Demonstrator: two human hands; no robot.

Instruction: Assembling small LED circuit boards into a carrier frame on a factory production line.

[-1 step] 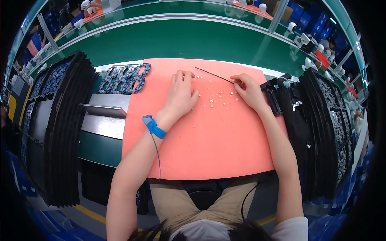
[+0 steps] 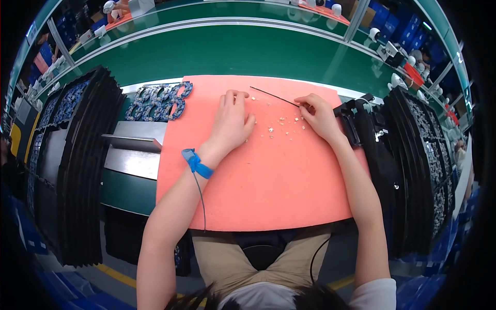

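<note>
The right hand (image 2: 319,120) pinches a thin dark rod (image 2: 274,96); the left hand (image 2: 230,123) rests on the pink mat (image 2: 258,191), thumb apart from fingers.

The mat (image 2: 268,191) is salmon-pink, the rod (image 2: 274,96) black, the crumbs (image 2: 270,129) cream, the wristband (image 2: 196,164) blue.

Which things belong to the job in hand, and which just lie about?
Likely in use:
thin dark rod, in right hand
pink mat, under left hand
pale bits on mat

Likely idle:
circuit boards
metal fixture
left tray stack
right tray stack
</note>
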